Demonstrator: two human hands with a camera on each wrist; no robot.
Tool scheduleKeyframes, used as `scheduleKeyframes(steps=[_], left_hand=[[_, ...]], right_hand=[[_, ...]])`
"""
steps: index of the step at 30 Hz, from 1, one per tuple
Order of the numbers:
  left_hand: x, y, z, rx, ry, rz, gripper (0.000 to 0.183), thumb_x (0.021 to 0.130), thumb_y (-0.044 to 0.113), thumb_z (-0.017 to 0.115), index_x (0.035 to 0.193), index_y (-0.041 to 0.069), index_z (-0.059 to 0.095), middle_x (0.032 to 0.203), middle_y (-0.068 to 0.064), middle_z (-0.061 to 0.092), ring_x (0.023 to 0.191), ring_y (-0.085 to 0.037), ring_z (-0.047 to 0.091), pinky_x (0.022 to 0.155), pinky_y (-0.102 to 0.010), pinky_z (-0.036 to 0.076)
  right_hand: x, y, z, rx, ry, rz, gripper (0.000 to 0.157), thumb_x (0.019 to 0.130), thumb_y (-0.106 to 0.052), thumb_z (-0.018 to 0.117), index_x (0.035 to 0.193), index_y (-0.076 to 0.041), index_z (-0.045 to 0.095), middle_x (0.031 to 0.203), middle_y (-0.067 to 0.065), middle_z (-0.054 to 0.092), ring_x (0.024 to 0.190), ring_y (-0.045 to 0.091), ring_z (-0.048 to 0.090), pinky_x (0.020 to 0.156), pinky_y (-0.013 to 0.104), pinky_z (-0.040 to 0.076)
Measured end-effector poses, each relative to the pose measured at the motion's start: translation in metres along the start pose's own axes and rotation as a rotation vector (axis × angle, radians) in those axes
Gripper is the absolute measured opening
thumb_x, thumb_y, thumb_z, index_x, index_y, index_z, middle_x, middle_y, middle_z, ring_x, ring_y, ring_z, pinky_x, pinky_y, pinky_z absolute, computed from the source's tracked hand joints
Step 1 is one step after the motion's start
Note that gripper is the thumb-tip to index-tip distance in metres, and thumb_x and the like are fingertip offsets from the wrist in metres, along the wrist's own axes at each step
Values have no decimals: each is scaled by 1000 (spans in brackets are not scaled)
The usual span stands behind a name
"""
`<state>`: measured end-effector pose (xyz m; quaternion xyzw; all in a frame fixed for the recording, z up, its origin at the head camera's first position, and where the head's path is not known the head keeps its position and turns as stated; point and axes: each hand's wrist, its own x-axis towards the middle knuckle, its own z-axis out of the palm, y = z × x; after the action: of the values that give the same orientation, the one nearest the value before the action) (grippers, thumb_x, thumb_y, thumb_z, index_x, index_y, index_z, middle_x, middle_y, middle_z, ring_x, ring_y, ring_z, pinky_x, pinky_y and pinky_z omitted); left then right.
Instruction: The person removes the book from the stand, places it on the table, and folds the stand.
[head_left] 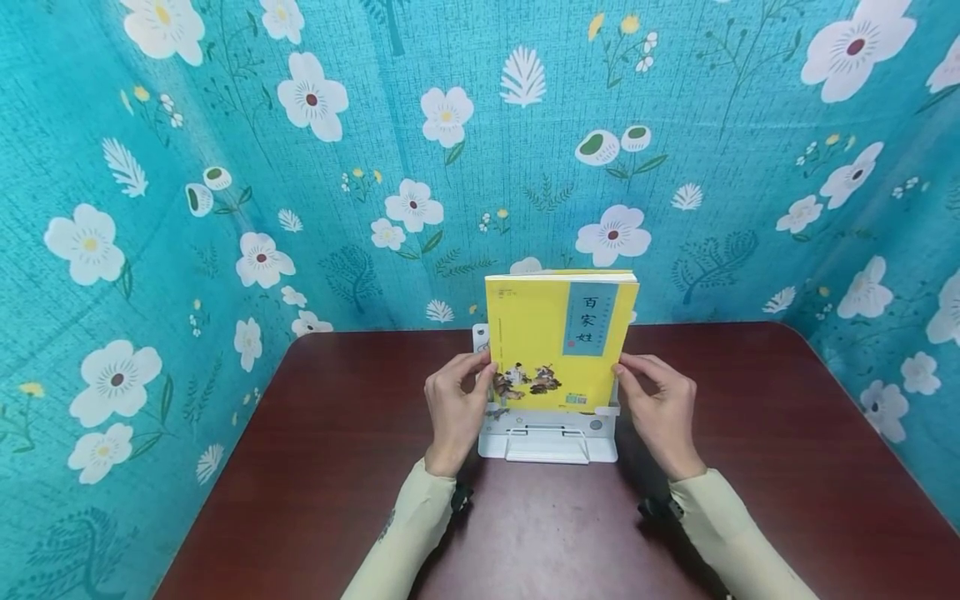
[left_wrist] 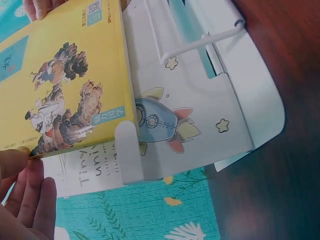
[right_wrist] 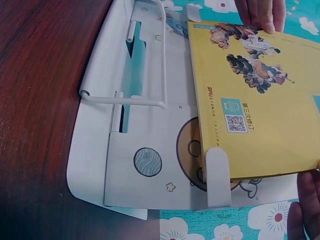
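A yellow book (head_left: 528, 333) with a blue title panel stands upright, leaning back on a white metal book stand (head_left: 495, 446). My left hand (head_left: 456, 412) pinches the book's left edge, thumb on the front cover. On the opposite edge, my right hand (head_left: 663, 412) holds the book between thumb and fingers. In the left wrist view, a white tab (left_wrist: 129, 150) of the stand overlaps the book's lower corner. Another white tab (right_wrist: 217, 175) overlaps the other lower corner in the right wrist view. Cartoon prints show on the stand's backplate (right_wrist: 150, 187).
The stand rests on a dark red-brown table (head_left: 360, 467). A wire loop (right_wrist: 164, 60) sticks out at the stand's base. Behind the table and along its sides hangs a turquoise floral cloth (head_left: 360, 250).
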<state>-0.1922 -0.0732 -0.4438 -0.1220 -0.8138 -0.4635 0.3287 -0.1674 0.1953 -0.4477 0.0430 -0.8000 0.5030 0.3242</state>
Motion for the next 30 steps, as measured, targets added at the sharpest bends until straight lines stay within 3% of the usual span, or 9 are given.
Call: scheduleKeyframes(steps=[8,14,17,22,30], left_hand=[[1,5,-1,-24,29,50,21,91,14,81,112,10,82,102,-3,82,84,-14,78,66,-38,59],[2,9,-2,-45,39,68,20,91,13,81,111,10,82,101,-3,82,85,-13,79,65,-26,56],[2,11,-2,-57,43,78,20,91,13,81,111,9,82,100,-4,82,85,-14,79,64,-25,56],[3,13,-3,-77,39,80,20,91,13,81,111,9,81,100,-5,82,85,-15,79,62,-34,58],[3,18,-6,-98,0,33,21,92,14,80,112,9,81,100,-5,81,82,-14,75,60,-29,55]], right_hand=[[3,-4,-1,53,43,-20,24,89,0,79,113,-4,81,103,15,80,91,-9,64,72,3,48],[4,-7,-5,82,52,-31,23,90,2,78,112,-3,80,102,16,78,94,-8,66,87,6,49],[5,-9,-8,93,51,-26,23,90,1,78,112,-3,80,101,5,78,94,-5,67,88,6,50],[6,-11,-11,102,41,-9,21,90,1,77,111,-2,81,99,-19,72,95,-4,67,87,7,49],[8,-11,-17,102,-18,47,21,92,0,76,112,-4,80,97,-26,70,93,-1,65,84,8,50]])
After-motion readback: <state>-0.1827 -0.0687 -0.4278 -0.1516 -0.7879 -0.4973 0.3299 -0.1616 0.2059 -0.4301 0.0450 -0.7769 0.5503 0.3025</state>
